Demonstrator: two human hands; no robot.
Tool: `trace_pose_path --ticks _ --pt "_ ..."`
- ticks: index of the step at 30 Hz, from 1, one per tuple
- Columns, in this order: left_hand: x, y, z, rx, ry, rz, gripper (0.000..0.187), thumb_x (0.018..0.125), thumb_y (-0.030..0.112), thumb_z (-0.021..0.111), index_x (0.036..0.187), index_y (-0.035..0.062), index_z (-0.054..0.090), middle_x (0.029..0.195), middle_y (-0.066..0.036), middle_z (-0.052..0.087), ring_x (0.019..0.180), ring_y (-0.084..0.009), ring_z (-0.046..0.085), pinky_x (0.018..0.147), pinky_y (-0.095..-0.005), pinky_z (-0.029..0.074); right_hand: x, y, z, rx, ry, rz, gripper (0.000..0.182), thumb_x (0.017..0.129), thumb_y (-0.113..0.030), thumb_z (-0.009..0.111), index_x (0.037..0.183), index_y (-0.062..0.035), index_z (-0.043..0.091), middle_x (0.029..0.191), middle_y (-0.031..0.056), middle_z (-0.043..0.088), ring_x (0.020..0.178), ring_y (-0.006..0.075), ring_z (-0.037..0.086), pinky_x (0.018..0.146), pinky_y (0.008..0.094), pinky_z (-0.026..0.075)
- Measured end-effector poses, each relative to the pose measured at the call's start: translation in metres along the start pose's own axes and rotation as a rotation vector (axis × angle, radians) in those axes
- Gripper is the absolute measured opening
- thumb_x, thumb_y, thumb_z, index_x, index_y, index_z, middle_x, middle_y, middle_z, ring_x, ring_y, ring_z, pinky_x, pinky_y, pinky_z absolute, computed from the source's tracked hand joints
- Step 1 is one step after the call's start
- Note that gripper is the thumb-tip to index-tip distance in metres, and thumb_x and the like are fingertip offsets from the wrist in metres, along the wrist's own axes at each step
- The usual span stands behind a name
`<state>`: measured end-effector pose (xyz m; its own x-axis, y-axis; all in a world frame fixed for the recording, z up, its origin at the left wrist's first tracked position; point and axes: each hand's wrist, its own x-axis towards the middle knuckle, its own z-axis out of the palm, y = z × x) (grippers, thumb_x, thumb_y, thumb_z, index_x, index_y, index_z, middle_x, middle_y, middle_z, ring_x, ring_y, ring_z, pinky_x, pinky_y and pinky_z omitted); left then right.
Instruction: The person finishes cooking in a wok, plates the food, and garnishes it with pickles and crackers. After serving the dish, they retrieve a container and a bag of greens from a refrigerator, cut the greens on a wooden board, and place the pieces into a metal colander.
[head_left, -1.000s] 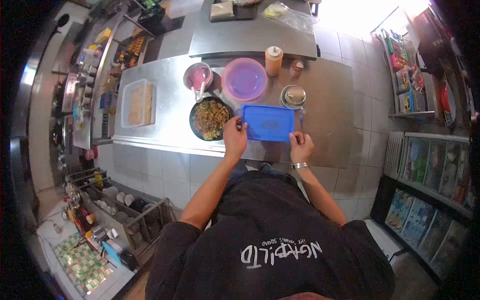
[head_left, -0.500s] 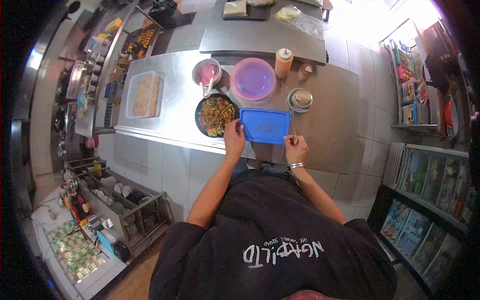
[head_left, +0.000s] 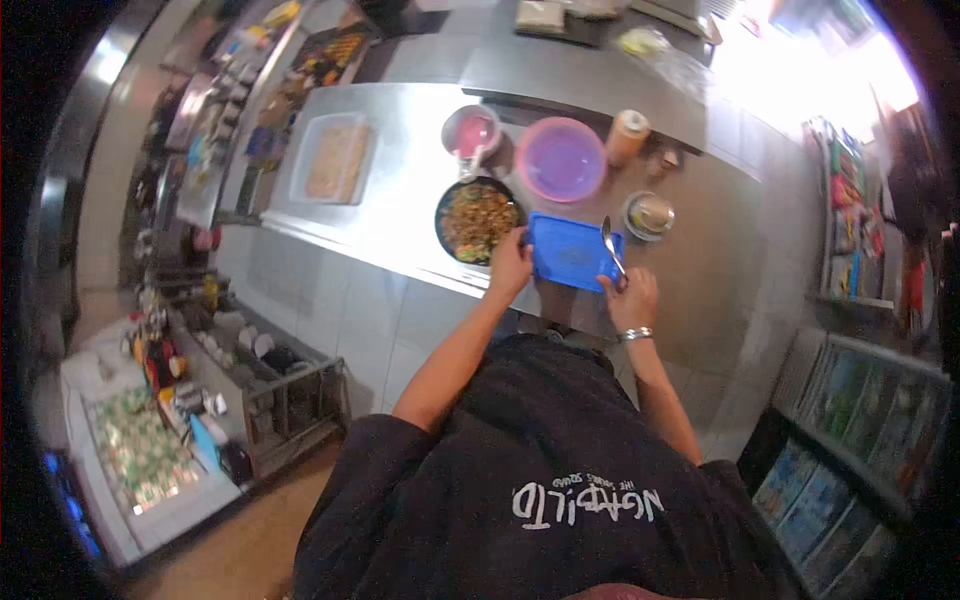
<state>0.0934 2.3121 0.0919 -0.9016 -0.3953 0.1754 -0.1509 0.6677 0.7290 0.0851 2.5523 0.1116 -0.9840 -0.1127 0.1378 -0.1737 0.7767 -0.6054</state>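
Observation:
My left hand is closed on the left edge of a blue rectangular plastic lid. In my right hand is a metal spoon, its bowl pointing away from me over the lid's right part. The fingertips of that hand also touch the lid's near right corner. Just left of the lid sits a dark round pan full of chopped, browned food with green and orange bits. A pink-rimmed purple bowl stands behind the lid.
On the steel counter are a clear tub of light brown food, a white bowl with pink contents and white handles, an orange squeeze bottle, a small jar and a small round tin. A glass-door fridge stands right.
The spoon has swung from beside the lid's right edge to over the lid. My view has turned slightly, so the counter sits further right in the picture.

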Motion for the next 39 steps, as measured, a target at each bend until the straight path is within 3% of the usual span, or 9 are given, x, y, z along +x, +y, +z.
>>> trace_pose_path --ticks 6,16,21,25,28,29,34,37,39 --pt "0.024 -0.011 -0.018 -0.146 -0.411 -0.306 0.041 0.077 0.031 0.07 0.106 0.0035 0.061 0.085 -0.017 0.066 0.079 -0.0322 0.065 0.073 -0.0406 0.05 0.016 -0.01 0.0 -0.186 0.058 -0.37 0.027 0.083 -0.03 0.063 0.082 -0.0039 0.058 0.089 0.0121 0.054 0.084 0.0312 0.05 0.071 0.0423 0.041" --pt "0.058 -0.035 0.03 -0.092 -0.416 -0.229 0.042 0.078 0.042 0.066 0.093 0.002 0.066 0.086 -0.018 0.066 0.082 -0.0336 0.064 0.074 -0.0419 0.05 0.01 -0.016 0.01 -0.177 -0.032 -0.168 0.03 0.072 -0.019 0.073 0.097 -0.0074 0.062 0.102 0.0121 0.057 0.097 0.0321 0.053 0.084 0.0433 0.042" --pt "0.071 -0.046 0.03 -0.261 -0.663 -0.238 0.038 0.074 0.04 0.071 0.087 0.0044 0.067 0.085 -0.019 0.066 0.079 -0.0338 0.064 0.072 -0.0419 0.051 0.008 -0.038 0.012 -0.428 0.023 -0.128 0.034 0.071 -0.018 0.074 0.101 -0.0082 0.062 0.106 0.0124 0.059 0.1 0.0318 0.053 0.087 0.0435 0.041" --pt "0.073 -0.042 -0.119 -0.203 -1.106 0.093 0.061 0.078 0.059 0.062 0.091 -0.0005 0.064 0.084 -0.019 0.066 0.081 -0.0308 0.065 0.068 -0.0427 0.048 0.021 -0.114 0.028 -0.561 0.358 -0.309 0.024 0.08 -0.016 0.069 0.099 -0.0037 0.062 0.097 0.0131 0.061 0.093 0.0294 0.057 0.082 0.0396 0.044" --pt "0.047 -0.115 -0.247 -0.667 -1.429 0.341 0.05 0.089 0.045 0.057 0.113 0.0012 0.061 0.111 -0.017 0.063 0.105 -0.0286 0.059 0.088 -0.0386 0.046 0.015 -0.175 0.099 -0.029 0.126 -0.281 0.018 0.093 -0.016 0.051 0.098 -0.0013 0.062 0.082 0.0109 0.06 0.075 0.0195 0.058 0.066 0.032 0.047" --pt "0.03 -0.148 -0.27 -0.728 -1.516 0.188 0.051 0.091 0.041 0.056 0.125 0.0031 0.054 0.124 -0.017 0.056 0.112 -0.0282 0.054 0.093 -0.039 0.043 0.011 -0.197 0.13 0.095 -0.027 -0.212 0.021 0.096 -0.015 0.046 0.098 -0.0008 0.062 0.078 0.0091 0.058 0.07 0.0161 0.056 0.061 0.0292 0.046" --pt "-0.05 -0.311 -0.368 -0.973 -1.118 -0.337 0.034 0.094 0.029 0.053 0.114 0.003 0.063 0.111 -0.013 0.064 0.099 -0.0226 0.061 0.085 -0.0344 0.047 0.048 -0.367 0.301 0.112 -0.589 0.055 0.024 0.096 -0.015 0.045 0.11 0.0017 0.055 0.085 0.0096 0.06 0.07 0.0206 0.057 0.066 0.0335 0.047" --pt "-0.109 -0.384 -0.365 -1.157 -0.759 -0.78 0.024 0.094 0.023 0.054 0.103 0.0034 0.065 0.099 -0.008 0.066 0.095 -0.0176 0.061 0.082 -0.0317 0.048 0.084 -0.339 0.396 0.279 -0.443 -0.129 0.032 0.089 -0.004 0.044 0.12 0.0024 0.05 0.095 0.0098 0.058 0.08 0.0169 0.054 0.075 0.0311 0.046" --pt "-0.14 -0.423 -0.344 -0.973 -0.472 -0.637 0.024 0.092 0.024 0.056 0.106 0.0036 0.058 0.101 -0.009 0.062 0.099 -0.0204 0.059 0.083 -0.0332 0.048 0.11 -0.325 0.428 0.176 -0.425 -0.269 0.036 0.083 0.003 0.045 0.119 0.0025 0.051 0.095 0.0091 0.057 0.079 0.0155 0.054 0.077 0.0297 0.046"
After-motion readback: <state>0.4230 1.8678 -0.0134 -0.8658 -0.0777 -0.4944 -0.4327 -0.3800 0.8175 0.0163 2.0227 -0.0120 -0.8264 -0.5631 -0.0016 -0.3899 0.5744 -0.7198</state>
